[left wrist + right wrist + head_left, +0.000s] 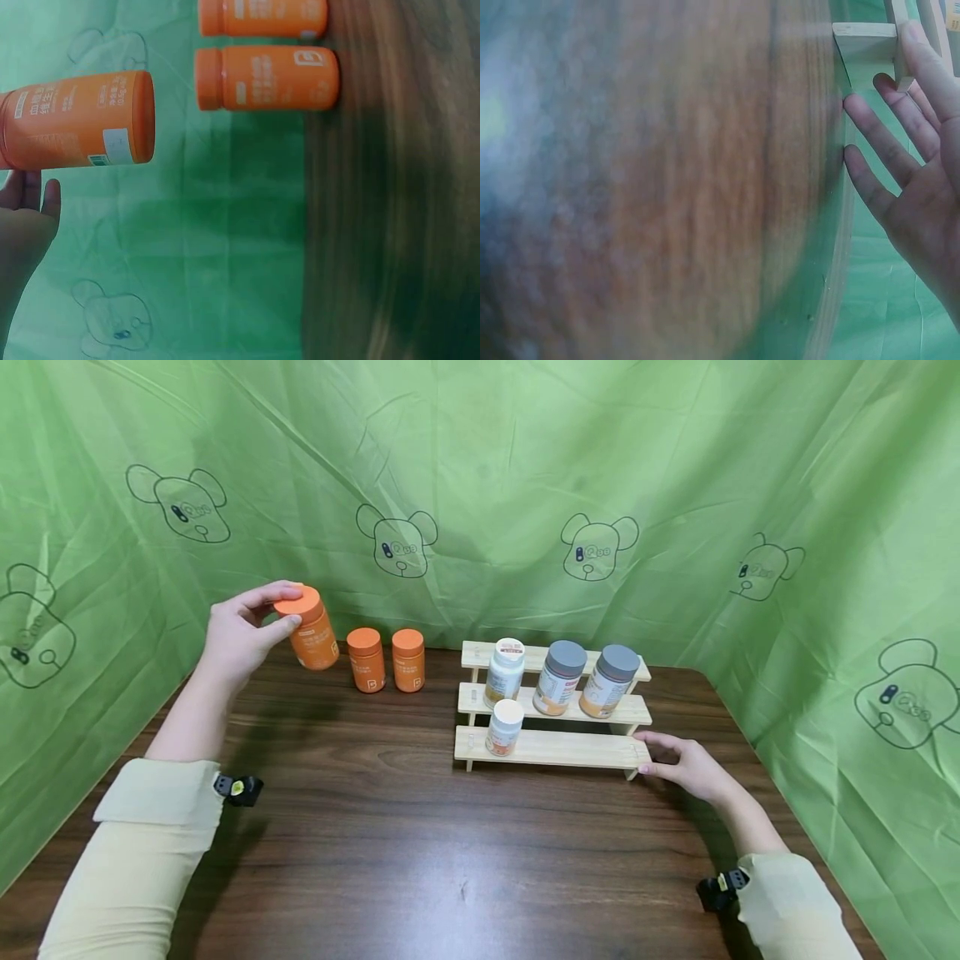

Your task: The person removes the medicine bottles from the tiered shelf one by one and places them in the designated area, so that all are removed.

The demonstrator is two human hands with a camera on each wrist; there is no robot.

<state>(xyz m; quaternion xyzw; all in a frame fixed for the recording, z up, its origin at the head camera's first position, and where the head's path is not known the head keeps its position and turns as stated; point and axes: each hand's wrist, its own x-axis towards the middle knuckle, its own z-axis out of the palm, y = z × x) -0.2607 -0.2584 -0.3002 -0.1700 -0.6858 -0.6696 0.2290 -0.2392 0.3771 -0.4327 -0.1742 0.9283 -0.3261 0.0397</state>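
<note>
My left hand (240, 631) grips an orange bottle (315, 639) by its lid, thumb on one side and fingers on the other. The bottle hangs tilted above the table; its printed label and a small white sticker show in the left wrist view. Two matching orange bottles (367, 662) (408, 662) stand upright to its right. At the right end of the three-step wooden display stand (570, 747), my right hand (686, 767) holds the lowest board's end between thumb and fingers. Other fingers (881, 139) of that hand are spread below the board.
On the stand's middle step are a white-capped bottle (505, 672) and two grey-lidded jars (560, 678) (609, 682). A smaller white bottle (505, 727) occupies the lowest step's left end. Green cloth (487, 460) walls the brown wooden table (420, 852) at the back and sides.
</note>
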